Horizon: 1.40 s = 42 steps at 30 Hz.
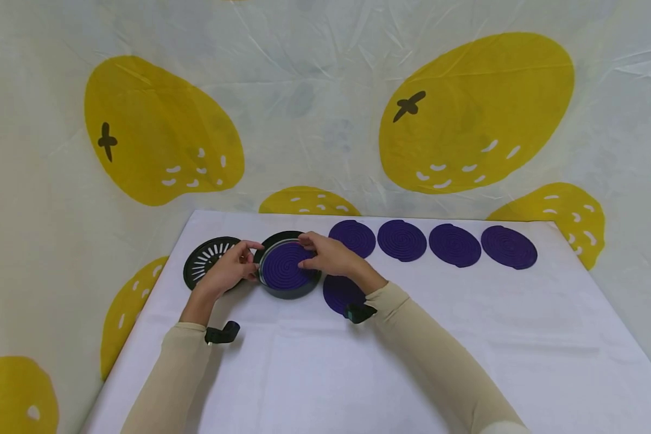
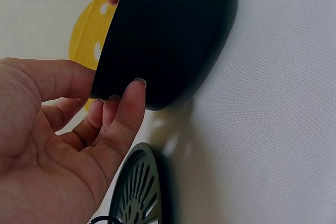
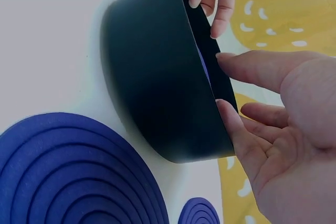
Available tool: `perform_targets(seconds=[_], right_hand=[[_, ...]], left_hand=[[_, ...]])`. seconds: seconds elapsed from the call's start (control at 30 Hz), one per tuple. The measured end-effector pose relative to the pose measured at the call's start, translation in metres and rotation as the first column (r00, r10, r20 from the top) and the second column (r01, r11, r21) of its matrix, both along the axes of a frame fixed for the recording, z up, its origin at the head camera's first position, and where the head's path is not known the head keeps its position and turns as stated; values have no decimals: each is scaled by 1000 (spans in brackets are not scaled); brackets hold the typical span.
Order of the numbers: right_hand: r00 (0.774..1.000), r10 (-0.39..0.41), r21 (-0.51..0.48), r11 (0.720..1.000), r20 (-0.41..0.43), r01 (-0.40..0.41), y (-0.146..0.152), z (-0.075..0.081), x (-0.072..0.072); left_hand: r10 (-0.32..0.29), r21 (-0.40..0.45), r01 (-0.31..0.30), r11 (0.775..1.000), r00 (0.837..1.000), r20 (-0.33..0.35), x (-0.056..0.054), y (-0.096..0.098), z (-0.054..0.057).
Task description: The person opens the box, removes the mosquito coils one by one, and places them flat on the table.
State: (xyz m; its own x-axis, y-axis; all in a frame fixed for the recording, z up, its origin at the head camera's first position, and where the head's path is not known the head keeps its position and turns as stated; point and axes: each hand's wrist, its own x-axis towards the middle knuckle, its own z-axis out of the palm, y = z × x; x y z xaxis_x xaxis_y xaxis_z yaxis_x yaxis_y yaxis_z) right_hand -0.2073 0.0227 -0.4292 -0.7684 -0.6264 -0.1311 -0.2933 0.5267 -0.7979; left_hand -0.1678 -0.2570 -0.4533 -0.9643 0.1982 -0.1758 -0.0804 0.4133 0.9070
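A round dark mosquito coil holder (image 1: 289, 294) stands on the table with a purple mosquito coil (image 1: 287, 264) lying inside its rim. My left hand (image 1: 230, 268) grips the holder's left side; in the left wrist view, its fingers (image 2: 132, 106) touch the outer wall (image 2: 168, 35) and the rim. Over the holder's right side is my right hand (image 1: 333, 256), its thumb and a finger spread apart. In the right wrist view, those fingertips (image 3: 227, 109) are at the rim, and just a purple sliver of the coil (image 3: 203, 66) shows inside.
A black slotted lid (image 1: 198, 262) lies left of the holder, partly behind my left hand. Several purple coils (image 1: 402, 240) form a row to the right along the back edge. Another coil (image 1: 339, 295) lies nearer, under my right wrist. A lemon-patterned cloth (image 1: 314, 120) hangs behind the white table (image 1: 304, 374).
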Motion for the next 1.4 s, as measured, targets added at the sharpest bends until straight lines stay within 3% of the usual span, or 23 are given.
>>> perform_targets(seconds=[0.23, 0.57, 0.9, 1.17, 1.4], right_hand=[[999, -24, -29, 999, 33, 25, -2, -2, -2], [998, -68, -30, 997, -6, 68, -6, -5, -1], [990, -138, -164, 978, -31, 131, -7, -10, -1], [985, -164, -239, 960, -47, 149, -6, -9, 1], [985, -161, -289, 947, -56, 139, -5, -9, 2]], left_hand=[[2, 10, -2, 1000, 1000, 0, -1, 0, -1], [0, 20, 0, 1000, 1000, -3, 0, 2, 1], [-6, 9, 6, 1000, 1000, 7, 13, 12, 25], [4, 26, -4, 1000, 1000, 1, 3, 4, 4], [5, 26, -5, 1000, 1000, -5, 2, 2, 0]])
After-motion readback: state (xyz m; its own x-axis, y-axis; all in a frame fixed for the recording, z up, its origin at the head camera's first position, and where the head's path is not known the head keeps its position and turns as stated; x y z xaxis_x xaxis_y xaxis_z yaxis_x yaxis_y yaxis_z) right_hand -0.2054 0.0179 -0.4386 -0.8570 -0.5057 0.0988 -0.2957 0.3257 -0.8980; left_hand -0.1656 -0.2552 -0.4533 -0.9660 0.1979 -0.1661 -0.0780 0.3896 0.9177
